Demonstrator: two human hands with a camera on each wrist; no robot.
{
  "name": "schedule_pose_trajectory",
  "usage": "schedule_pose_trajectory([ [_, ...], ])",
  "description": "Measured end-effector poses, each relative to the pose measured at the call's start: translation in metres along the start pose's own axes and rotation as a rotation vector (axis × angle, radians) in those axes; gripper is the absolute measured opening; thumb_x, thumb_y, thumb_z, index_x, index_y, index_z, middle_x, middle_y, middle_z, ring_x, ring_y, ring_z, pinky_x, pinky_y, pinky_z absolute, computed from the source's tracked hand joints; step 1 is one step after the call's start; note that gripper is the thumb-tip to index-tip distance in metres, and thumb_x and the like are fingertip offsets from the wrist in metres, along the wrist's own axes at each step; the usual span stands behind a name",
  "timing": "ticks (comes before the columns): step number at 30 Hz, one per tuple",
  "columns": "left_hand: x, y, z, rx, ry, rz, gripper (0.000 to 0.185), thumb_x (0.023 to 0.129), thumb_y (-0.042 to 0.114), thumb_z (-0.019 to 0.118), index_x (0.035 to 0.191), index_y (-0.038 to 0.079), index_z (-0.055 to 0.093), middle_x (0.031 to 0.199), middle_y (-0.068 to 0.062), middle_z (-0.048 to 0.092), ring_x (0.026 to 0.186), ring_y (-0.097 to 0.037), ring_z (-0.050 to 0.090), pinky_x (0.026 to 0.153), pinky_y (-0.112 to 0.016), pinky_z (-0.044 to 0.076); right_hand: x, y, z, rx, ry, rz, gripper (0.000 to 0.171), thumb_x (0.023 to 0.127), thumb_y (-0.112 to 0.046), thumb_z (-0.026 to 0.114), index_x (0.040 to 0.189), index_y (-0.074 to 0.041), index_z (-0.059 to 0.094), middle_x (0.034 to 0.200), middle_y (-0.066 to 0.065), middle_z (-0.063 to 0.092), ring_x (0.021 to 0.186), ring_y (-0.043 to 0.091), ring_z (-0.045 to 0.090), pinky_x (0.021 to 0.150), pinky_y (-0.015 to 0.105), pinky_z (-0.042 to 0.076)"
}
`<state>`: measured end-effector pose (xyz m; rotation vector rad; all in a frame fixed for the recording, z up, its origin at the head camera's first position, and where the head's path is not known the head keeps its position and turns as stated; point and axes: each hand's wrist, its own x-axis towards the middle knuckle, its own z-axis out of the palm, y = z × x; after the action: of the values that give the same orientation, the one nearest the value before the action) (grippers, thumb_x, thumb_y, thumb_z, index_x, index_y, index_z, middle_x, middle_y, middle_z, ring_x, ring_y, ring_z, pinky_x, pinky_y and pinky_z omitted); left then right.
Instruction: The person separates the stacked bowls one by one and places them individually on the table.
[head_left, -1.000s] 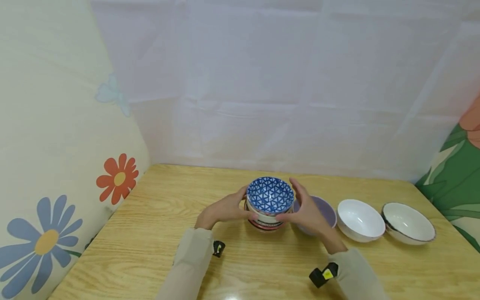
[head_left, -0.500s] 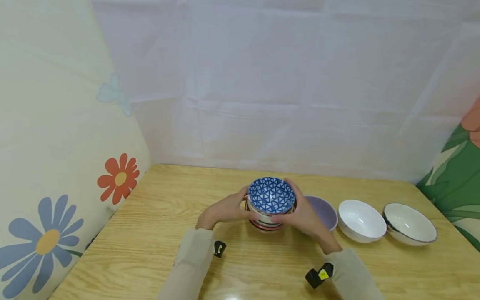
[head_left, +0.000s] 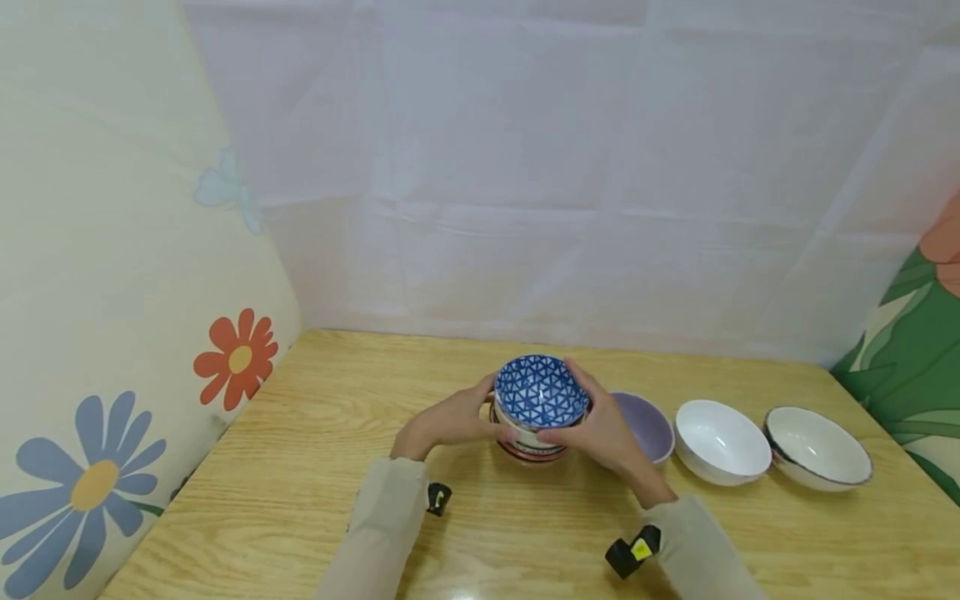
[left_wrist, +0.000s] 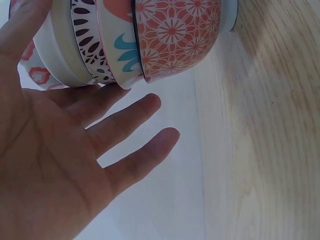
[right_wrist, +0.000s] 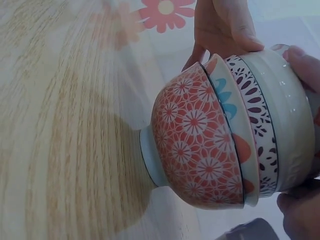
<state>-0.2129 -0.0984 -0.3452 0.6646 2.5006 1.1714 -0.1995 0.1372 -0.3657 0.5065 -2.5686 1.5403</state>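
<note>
A stack of several nested bowls stands on the table. Topmost in the head view is a bowl with a blue triangle pattern inside (head_left: 540,393). Lowest is a red bowl with white flowers (right_wrist: 192,135). Between them show a cream bowl with teal and orange motifs (left_wrist: 121,52), a band of dark leaf shapes (right_wrist: 257,112) and a plain white bowl (right_wrist: 285,115). My left hand (head_left: 457,419) holds the stack's upper left side, thumb in front, its lower fingers (left_wrist: 145,155) extended off the bowls. My right hand (head_left: 609,429) holds the upper right side, thumb in front.
Right of the stack, a purple bowl (head_left: 645,427) is partly hidden behind my right hand. Farther right are a white bowl (head_left: 722,442) and a cream bowl with a dark rim (head_left: 817,447). A pale cloth (head_left: 495,167) hangs behind the wooden table (head_left: 337,392).
My right hand has shifted slightly left, closing in against the stack's right side. The left hand and the stack have stayed nearly still.
</note>
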Motion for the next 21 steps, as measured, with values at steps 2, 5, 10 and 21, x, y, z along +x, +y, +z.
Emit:
schedule_pose_trajectory([
  [2, 0.000, 0.000, 0.001, 0.003, -0.001, 0.003, 0.094, 0.083, 0.039, 0.072, 0.154, 0.018, 0.014, 0.153, -0.012, 0.034, 0.139, -0.035, 0.033, 0.111, -0.055, 0.031, -0.001, 0.000, -0.001, 0.007, 0.021, 0.003, 0.108, 0.064, -0.017, 0.089, 0.151, -0.007, 0.026, 0.154, 0.019, 0.029, 0.136, 0.042, 0.035, 0.109, 0.054, 0.034],
  [5, 0.001, -0.001, 0.001, 0.010, 0.000, 0.019, 0.093, 0.083, 0.039, 0.072, 0.154, 0.017, 0.015, 0.151, -0.012, 0.037, 0.138, -0.034, 0.036, 0.110, -0.055, 0.032, -0.002, -0.002, -0.005, 0.018, 0.043, 0.018, 0.109, 0.064, -0.020, 0.089, 0.152, -0.009, 0.024, 0.155, 0.016, 0.028, 0.136, 0.040, 0.036, 0.108, 0.052, 0.035],
  [10, 0.000, 0.000, 0.000, 0.007, 0.000, 0.035, 0.091, 0.082, 0.038, 0.073, 0.153, 0.018, 0.018, 0.148, -0.011, 0.042, 0.135, -0.033, 0.039, 0.109, -0.055, 0.033, -0.005, -0.008, -0.016, -0.003, 0.043, 0.032, 0.108, 0.068, -0.025, 0.087, 0.152, -0.010, 0.021, 0.155, 0.015, 0.027, 0.136, 0.040, 0.037, 0.107, 0.053, 0.036],
  [21, 0.000, -0.003, -0.002, -0.011, -0.005, 0.048, 0.087, 0.082, 0.036, 0.073, 0.152, 0.020, 0.022, 0.147, -0.009, 0.043, 0.136, -0.033, 0.039, 0.110, -0.055, 0.032, -0.016, -0.018, -0.031, -0.010, 0.059, 0.023, 0.104, 0.068, -0.018, 0.086, 0.151, -0.008, 0.024, 0.155, 0.017, 0.026, 0.136, 0.041, 0.036, 0.107, 0.050, 0.036],
])
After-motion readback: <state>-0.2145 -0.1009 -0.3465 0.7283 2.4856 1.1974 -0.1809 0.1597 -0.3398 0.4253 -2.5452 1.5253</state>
